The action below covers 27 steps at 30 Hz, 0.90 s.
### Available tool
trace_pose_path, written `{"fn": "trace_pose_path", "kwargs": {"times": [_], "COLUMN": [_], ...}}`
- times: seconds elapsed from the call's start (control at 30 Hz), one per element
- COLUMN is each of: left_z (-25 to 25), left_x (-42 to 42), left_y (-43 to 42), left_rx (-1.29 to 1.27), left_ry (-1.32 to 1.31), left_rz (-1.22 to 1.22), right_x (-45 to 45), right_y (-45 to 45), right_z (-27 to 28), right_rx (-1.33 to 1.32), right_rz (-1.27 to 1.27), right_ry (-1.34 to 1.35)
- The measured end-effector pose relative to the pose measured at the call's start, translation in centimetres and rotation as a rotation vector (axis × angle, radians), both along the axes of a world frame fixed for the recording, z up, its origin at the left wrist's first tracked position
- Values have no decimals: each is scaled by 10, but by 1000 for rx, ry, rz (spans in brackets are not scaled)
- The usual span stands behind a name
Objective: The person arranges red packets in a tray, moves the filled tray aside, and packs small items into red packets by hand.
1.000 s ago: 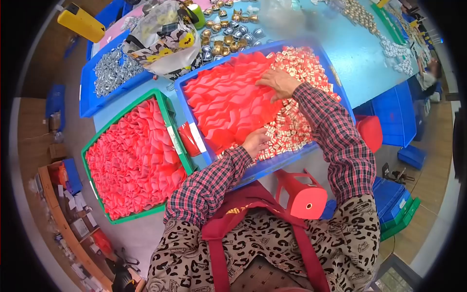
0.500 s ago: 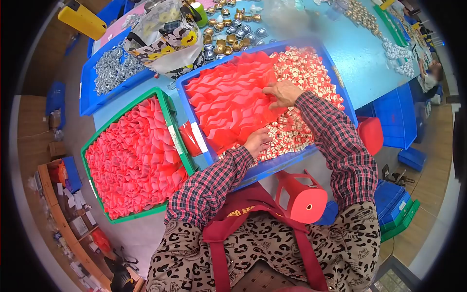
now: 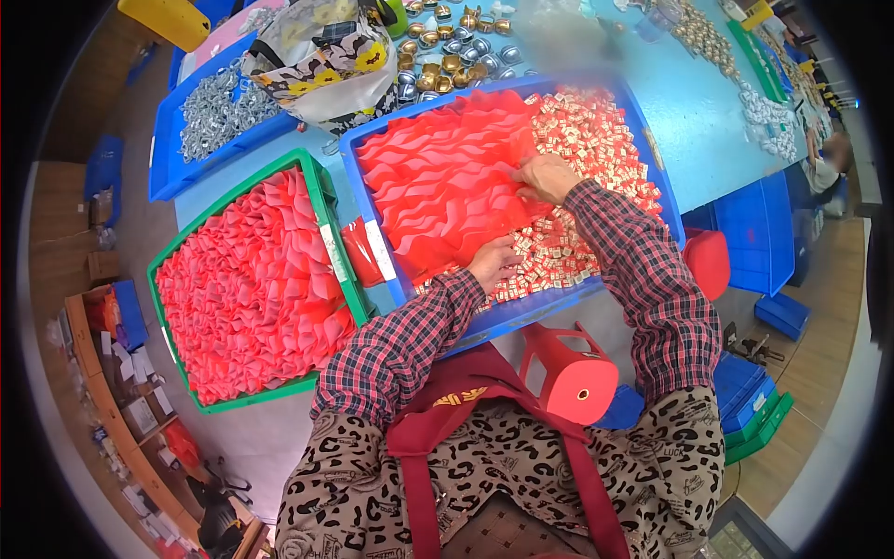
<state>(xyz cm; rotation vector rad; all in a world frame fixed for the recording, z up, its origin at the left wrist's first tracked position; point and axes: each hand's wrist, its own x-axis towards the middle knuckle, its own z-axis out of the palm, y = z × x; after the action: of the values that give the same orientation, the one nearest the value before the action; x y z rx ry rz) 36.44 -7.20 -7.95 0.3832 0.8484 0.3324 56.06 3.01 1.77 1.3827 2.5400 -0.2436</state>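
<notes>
A blue tray [image 3: 659,154] holds rows of red wavy pieces [image 3: 438,177] on its left and a heap of small cream-and-red pieces [image 3: 568,244] on its right. Along the line where the two meet is my right hand [image 3: 548,178], its fingers bent inward and pressed together at the edge of the red rows. Whatever lies between those fingertips is hidden. Lower down, my left hand [image 3: 494,264] rests on the small pieces near the tray's front side, fingers loosely stretched and a little apart.
A green crate [image 3: 326,200] filled with red wavy pieces stands to the left. Behind are a blue tray of metal parts [image 3: 223,126], a flowered bag [image 3: 326,70] and several gold and silver parts [image 3: 456,61]. A red stool [image 3: 577,387] is below the tray.
My right hand's fingers have drawn in closer together at the edge of the red rows. My left hand has shifted slightly upward. The whole view has moved a little.
</notes>
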Motion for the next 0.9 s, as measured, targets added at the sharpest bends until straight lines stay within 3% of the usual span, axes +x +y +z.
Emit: {"fn": "trace_pose_path", "kwargs": {"times": [0.2, 0.57, 0.77, 0.87, 0.9], "left_z": [0, 2, 6, 30, 44], "left_x": [0, -6, -9, -21, -31], "left_y": [2, 0, -6, -8, -10], "left_rx": [-13, -9, 52, 104, 228], "left_ry": [3, 31, 1, -5, -63], "left_rz": [13, -29, -181, -308, -384], "right_x": [3, 46, 66, 61, 56], "right_y": [-20, -27, -35, -43, -49], "right_z": [3, 36, 62, 91, 102], "right_rx": [147, 213, 263, 246, 231], "right_rz": [-106, -65, -166, -194, -204], "right_ry": [131, 312, 330, 314, 393]}}
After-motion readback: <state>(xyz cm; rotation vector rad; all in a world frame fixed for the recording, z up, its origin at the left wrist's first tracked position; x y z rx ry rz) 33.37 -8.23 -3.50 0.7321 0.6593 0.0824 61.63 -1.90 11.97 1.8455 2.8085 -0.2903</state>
